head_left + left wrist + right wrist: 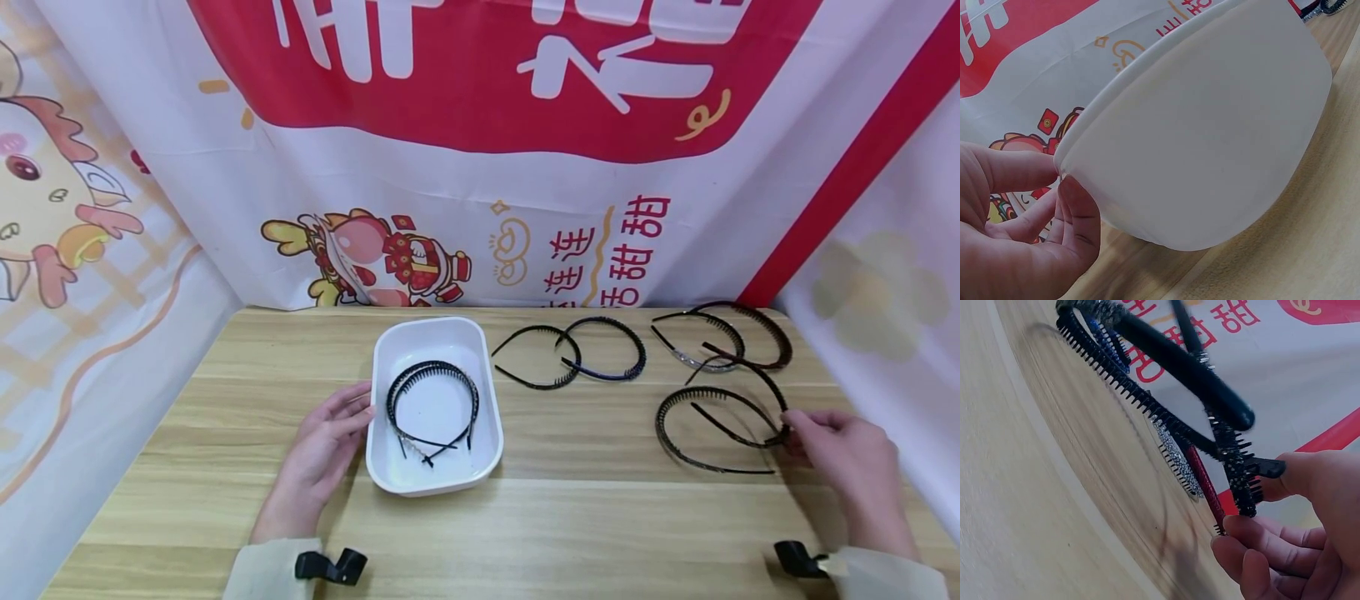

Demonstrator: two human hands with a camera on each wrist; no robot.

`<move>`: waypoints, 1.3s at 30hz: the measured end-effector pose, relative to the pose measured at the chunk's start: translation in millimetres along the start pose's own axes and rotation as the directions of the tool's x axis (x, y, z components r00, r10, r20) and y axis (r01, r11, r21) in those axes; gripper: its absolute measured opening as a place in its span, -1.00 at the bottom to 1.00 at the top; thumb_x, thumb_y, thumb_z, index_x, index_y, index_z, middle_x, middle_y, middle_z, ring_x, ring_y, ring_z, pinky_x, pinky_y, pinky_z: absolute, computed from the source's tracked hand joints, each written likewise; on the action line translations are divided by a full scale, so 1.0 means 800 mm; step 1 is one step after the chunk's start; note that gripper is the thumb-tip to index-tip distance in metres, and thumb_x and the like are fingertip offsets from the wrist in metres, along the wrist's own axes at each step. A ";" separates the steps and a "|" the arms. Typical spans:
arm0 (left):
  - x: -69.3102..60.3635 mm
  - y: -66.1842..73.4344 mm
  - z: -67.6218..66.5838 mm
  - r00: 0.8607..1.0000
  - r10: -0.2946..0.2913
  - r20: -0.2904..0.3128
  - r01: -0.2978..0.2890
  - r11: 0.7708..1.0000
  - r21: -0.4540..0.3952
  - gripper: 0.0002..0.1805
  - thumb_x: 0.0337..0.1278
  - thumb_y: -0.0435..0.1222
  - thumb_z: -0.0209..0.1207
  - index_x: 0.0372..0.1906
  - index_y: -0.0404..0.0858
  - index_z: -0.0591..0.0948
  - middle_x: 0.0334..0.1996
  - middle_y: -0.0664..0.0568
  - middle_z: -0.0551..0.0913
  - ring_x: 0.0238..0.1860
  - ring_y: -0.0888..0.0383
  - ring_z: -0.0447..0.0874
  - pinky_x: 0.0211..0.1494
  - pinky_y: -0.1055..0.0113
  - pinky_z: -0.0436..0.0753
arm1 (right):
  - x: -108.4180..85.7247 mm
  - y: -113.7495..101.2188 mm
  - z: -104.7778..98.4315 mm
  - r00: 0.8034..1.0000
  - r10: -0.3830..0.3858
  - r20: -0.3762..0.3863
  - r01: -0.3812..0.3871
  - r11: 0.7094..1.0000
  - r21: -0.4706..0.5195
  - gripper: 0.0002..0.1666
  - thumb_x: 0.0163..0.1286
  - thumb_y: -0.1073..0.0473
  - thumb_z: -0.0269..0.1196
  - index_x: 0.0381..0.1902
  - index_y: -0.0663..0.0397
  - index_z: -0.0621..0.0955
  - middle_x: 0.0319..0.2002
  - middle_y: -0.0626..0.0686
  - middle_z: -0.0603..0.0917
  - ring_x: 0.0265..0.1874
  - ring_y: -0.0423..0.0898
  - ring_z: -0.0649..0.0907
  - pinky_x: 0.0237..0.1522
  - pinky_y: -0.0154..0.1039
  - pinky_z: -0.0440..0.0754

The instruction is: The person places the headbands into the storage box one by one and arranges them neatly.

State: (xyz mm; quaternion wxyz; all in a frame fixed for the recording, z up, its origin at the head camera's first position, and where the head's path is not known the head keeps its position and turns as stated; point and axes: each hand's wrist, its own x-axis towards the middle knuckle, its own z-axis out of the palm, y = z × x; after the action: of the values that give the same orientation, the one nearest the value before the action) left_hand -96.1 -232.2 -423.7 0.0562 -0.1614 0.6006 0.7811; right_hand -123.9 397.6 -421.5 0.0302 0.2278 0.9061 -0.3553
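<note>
My left hand (318, 454) pinches the left rim of a white plastic tub (435, 486), thumb against fingers, as the left wrist view shows close up. Black toothed headbands (477, 400) lie crossed inside the tub. Over at the right, my right hand (847, 454) pinches a black headband (1232, 462) with a sparkly toothed band, its arms pointing up and left. A second black headband (660, 425) with teeth overlaps the held one. In the right wrist view the two cross; whether the second is off the table, I cannot tell.
Right of the tub, a black headband (540, 386) overlaps one with a dark blue side (641, 358). Farther right, a silver-glitter headband (693, 364) overlaps a dark reddish one (783, 342). Printed cloth (450, 167) hangs behind the wooden table (585, 533).
</note>
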 end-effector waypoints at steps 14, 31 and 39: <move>0.000 0.001 0.001 1.000 0.000 0.002 0.000 1.000 0.013 -0.49 0.47 -0.51 0.16 0.44 -0.21 0.48 -0.02 0.23 0.67 0.12 0.30 0.62 0.28 0.45 0.64 | -0.007 -0.012 0.004 1.000 0.004 -0.023 -0.001 0.993 0.121 -0.31 0.57 -0.30 0.21 0.25 0.19 0.62 -0.52 -0.43 0.71 -0.49 -0.25 0.75 -0.42 -0.38 0.65; -0.001 0.000 0.000 1.000 0.007 0.005 -0.007 1.000 0.000 -0.53 0.47 -0.51 0.16 0.38 -0.16 0.53 -0.04 0.24 0.69 0.09 0.30 0.64 0.27 0.44 0.64 | -0.017 -0.024 0.000 0.982 -0.153 0.111 0.027 0.696 0.717 -0.76 0.57 0.16 0.34 -0.33 -0.22 0.82 -0.44 -0.13 0.81 -0.50 -0.24 0.73 -0.44 -0.41 0.73; -0.001 0.001 0.000 1.000 0.005 0.003 -0.005 1.000 0.001 -0.51 0.48 -0.51 0.14 0.42 -0.20 0.49 -0.03 0.24 0.69 0.08 0.31 0.64 0.26 0.44 0.64 | -0.020 -0.029 0.000 0.982 -0.157 0.101 0.029 0.663 0.748 -0.84 0.54 0.16 0.38 -0.29 -0.19 0.82 -0.42 -0.14 0.81 -0.49 -0.23 0.75 -0.41 -0.41 0.75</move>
State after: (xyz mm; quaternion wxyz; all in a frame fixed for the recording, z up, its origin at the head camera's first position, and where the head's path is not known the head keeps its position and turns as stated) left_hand -95.5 -232.2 -422.9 0.0553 -0.1586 0.6015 0.7810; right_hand -119.8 376.7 -403.6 -0.0122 0.1450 0.6876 -0.7113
